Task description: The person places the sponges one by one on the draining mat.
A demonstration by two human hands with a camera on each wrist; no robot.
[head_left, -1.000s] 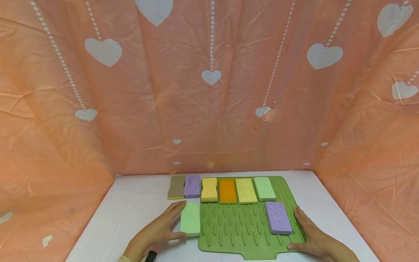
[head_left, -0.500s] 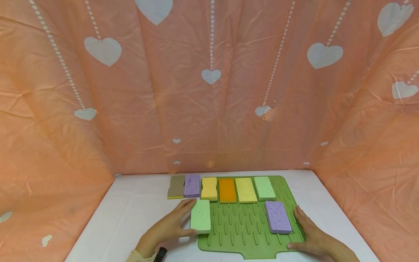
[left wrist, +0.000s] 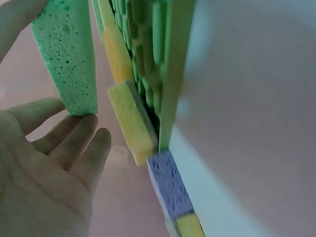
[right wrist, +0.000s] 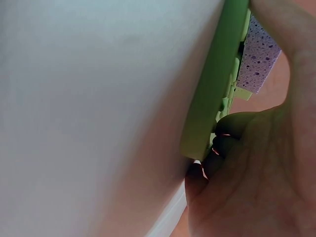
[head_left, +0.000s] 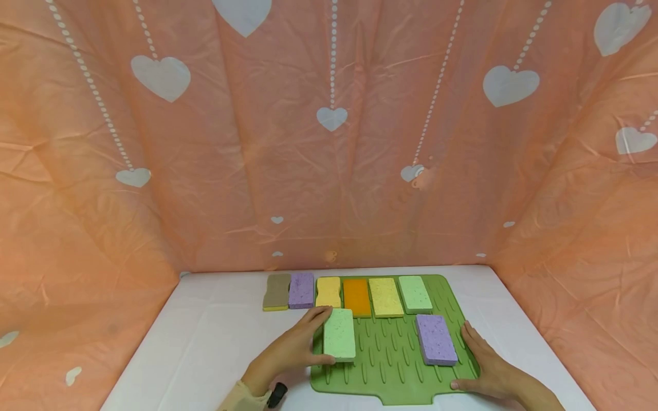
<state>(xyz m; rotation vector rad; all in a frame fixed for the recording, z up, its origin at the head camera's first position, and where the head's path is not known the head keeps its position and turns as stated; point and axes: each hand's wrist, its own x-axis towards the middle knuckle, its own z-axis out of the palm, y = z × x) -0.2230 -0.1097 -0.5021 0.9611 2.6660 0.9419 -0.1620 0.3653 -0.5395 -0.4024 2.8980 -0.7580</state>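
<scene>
Head view: my two hands are well apart. My left hand (head_left: pixel 297 346) pinches a light green sponge (head_left: pixel 339 335) between thumb and fingers, raised over the near-side part of a green mat (head_left: pixel 393 387). My right hand (head_left: pixel 489 371) rests against the mat's other edge, thumb spread from the fingers and touching it. Just inward of that hand lies a purple sponge (head_left: pixel 437 340). Beyond my left hand, a waisted yellow sponge (head_left: pixel 328 291) begins a row on the mat; an orange sponge (head_left: pixel 356 295), a speckled yellow sponge (head_left: pixel 386 297) and a second green sponge (head_left: pixel 415 294) continue it toward my right hand. Past my left wrist is the white table (head_left: pixel 169 354).
</scene>
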